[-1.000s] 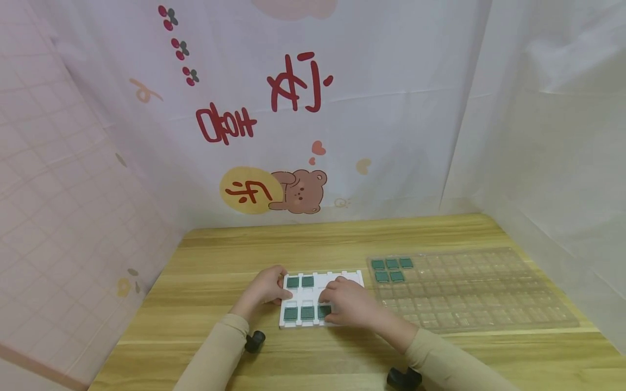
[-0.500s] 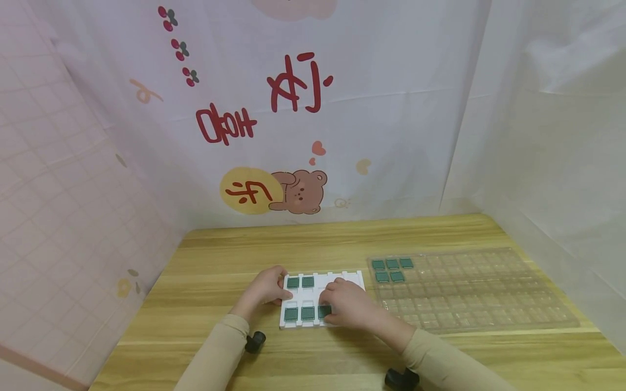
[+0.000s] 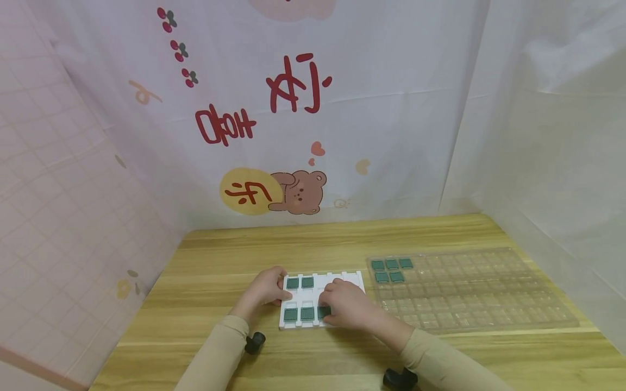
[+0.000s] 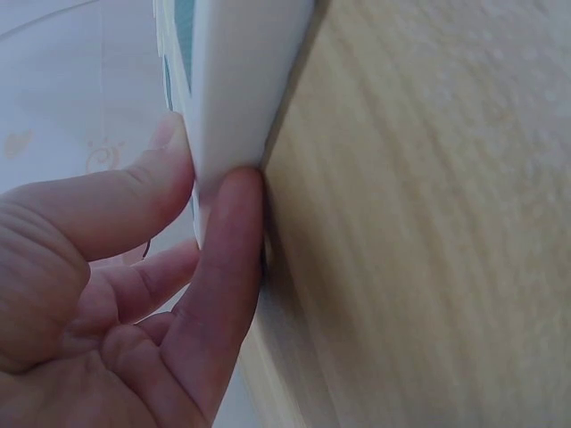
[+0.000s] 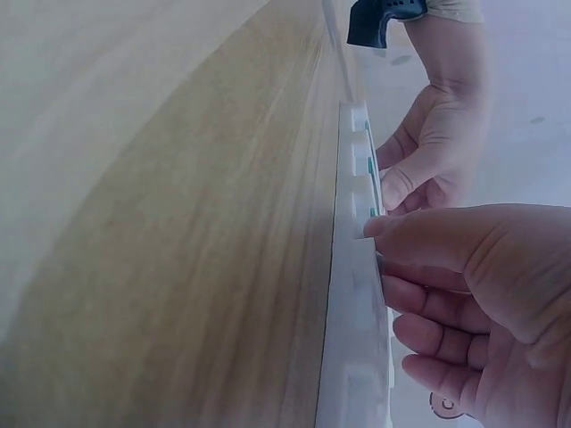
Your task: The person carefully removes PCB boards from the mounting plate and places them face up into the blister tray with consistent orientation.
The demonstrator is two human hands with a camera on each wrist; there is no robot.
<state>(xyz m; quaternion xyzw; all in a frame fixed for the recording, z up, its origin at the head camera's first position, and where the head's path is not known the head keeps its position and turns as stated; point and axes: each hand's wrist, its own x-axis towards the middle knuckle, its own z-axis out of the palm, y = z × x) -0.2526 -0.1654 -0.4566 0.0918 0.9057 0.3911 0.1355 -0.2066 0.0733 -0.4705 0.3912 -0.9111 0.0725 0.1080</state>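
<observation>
A white tray (image 3: 352,278) with square pockets lies on the wooden table, holding several green chip-like squares (image 3: 307,314) in two rows. My left hand (image 3: 266,286) grips its left end; in the left wrist view the thumb is on the top face and a finger presses the tray's side wall (image 4: 241,89). At the front row, my right hand (image 3: 349,304) has its thumb and fingers at the third green square (image 3: 323,313), pinching it in its pocket and partly covering it. In the right wrist view, the right thumb (image 5: 419,239) is at the tray's edge; its other fingers are curled.
To the right lies a large clear plastic tray (image 3: 464,290) with many pockets. Several green squares (image 3: 393,264) sit in its back left corner. A white printed curtain (image 3: 391,136) hangs behind the table (image 3: 235,244) and along the sides.
Both hands stay almost in place at the white tray. The right wrist and forearm have shifted very slightly left.
</observation>
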